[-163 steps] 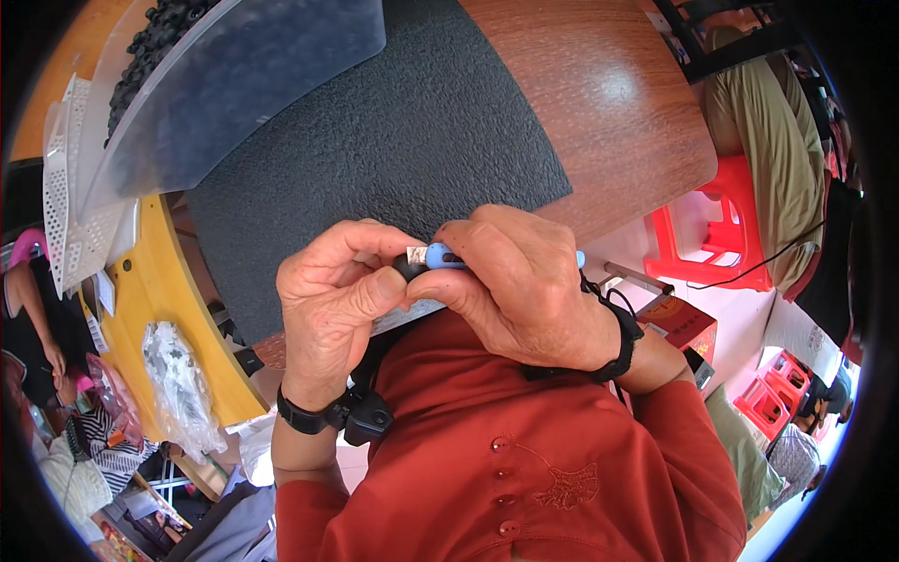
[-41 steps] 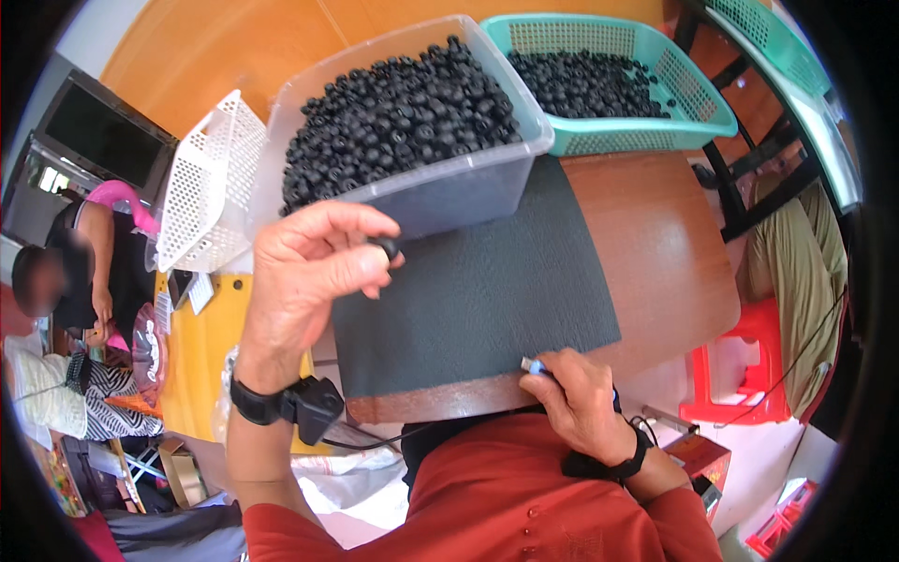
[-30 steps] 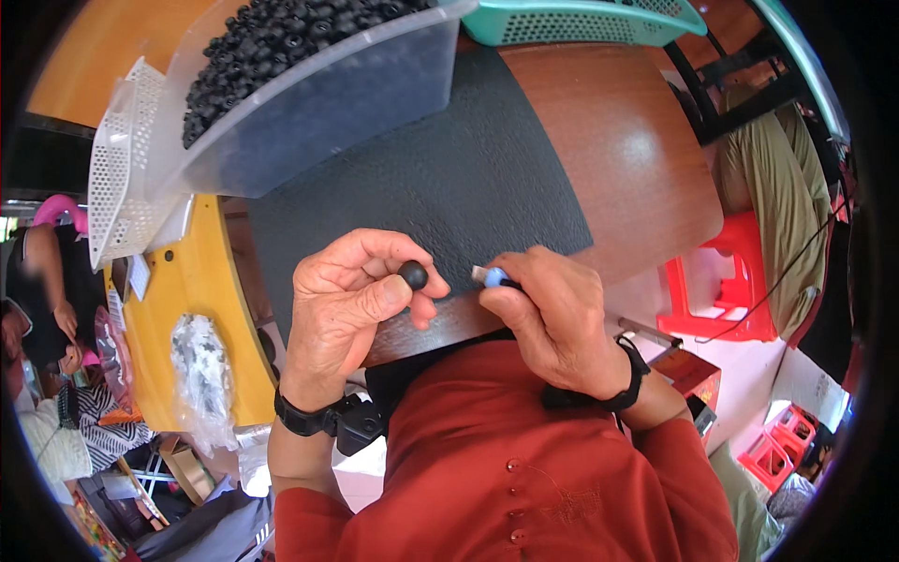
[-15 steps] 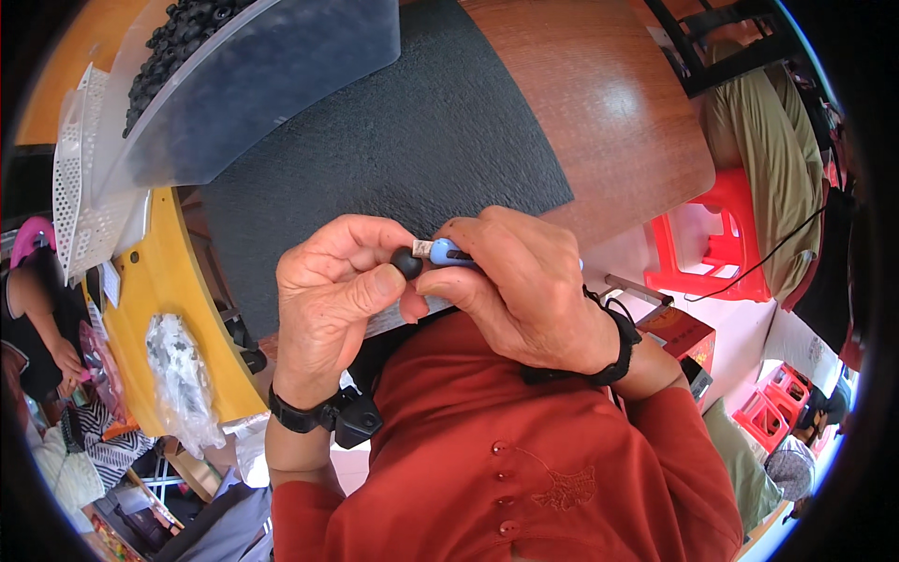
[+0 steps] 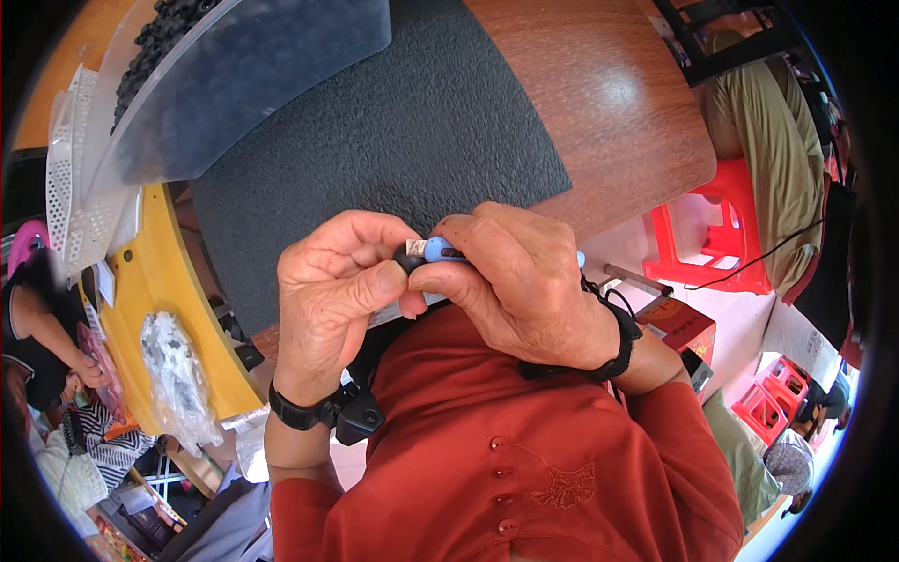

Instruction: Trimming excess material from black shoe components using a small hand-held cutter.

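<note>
Between the thumb and fingers of my left hand (image 5: 328, 295) is a small round black part (image 5: 405, 260), rubber-like in look. My right hand (image 5: 524, 290) grips a blue utility knife (image 5: 436, 250), whose short blade end (image 5: 416, 247) lies against the top of the black part. Both hands meet in front of my body, over the near edge of a black textured mat (image 5: 393, 140). My fingers hide much of the knife and the underside of the part.
A translucent plastic bin (image 5: 272, 84) at the far left holds many small black parts (image 5: 154, 51). Left of me, a clear plastic bag (image 5: 178, 379) lies on a yellow surface (image 5: 150, 262). A red stool (image 5: 721, 244) and a seated person's legs (image 5: 768, 159) are at right.
The knife's blade end has shifted slightly left, further over the black part, and my right thumb has come closer to it. The left hand keeps its hold.
</note>
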{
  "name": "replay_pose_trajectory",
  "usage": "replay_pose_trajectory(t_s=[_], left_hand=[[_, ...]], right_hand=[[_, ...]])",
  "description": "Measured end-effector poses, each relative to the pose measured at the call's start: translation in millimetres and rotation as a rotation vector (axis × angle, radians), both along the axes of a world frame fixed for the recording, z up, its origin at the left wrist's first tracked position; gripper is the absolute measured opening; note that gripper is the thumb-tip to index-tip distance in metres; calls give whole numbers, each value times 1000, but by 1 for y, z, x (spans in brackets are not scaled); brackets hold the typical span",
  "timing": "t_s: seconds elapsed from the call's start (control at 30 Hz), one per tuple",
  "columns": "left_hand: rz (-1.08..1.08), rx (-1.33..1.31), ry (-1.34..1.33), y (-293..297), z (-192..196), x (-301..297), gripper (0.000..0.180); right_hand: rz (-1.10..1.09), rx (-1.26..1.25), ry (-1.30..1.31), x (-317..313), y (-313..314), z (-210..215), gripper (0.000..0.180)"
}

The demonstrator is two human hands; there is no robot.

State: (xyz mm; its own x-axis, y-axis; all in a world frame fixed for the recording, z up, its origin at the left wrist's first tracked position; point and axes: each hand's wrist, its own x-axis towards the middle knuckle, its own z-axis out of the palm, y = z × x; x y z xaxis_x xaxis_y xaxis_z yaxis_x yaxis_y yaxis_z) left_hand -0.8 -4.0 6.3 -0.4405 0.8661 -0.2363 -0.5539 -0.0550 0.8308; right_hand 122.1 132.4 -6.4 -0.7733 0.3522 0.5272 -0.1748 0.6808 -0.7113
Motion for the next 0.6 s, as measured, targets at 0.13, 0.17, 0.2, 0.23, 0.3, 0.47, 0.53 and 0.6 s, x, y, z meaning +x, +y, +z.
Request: replay_pose_trajectory(t_s=[0.13, 0.17, 0.2, 0.23, 0.3, 0.47, 0.53, 0.6], left_hand=[[3, 8, -19, 0, -3, 2, 25], [2, 12, -19, 0, -4, 2, 25], [2, 10, -22, 0, -4, 2, 25], [11, 11, -17, 0, -4, 2, 25], [20, 10, -14, 0, -5, 3, 24], [-9, 47, -49, -2, -9, 2, 25], [-16, 52, -53, -1, -10, 2, 25], [-22, 58, -57, -1, -11, 3, 26]], right_hand=[[15, 7, -31, 2, 1, 1, 22], [16, 5, -34, 2, 0, 1, 22], [17, 8, -26, 2, 0, 1, 22], [19, 11, -19, 1, 0, 1, 21], [22, 18, -23, 2, 0, 1, 21], [28, 64, -14, 2, 1, -1, 22], [37, 87, -15, 2, 2, -1, 24], [45, 85, -21, 3, 2, -3, 25]])
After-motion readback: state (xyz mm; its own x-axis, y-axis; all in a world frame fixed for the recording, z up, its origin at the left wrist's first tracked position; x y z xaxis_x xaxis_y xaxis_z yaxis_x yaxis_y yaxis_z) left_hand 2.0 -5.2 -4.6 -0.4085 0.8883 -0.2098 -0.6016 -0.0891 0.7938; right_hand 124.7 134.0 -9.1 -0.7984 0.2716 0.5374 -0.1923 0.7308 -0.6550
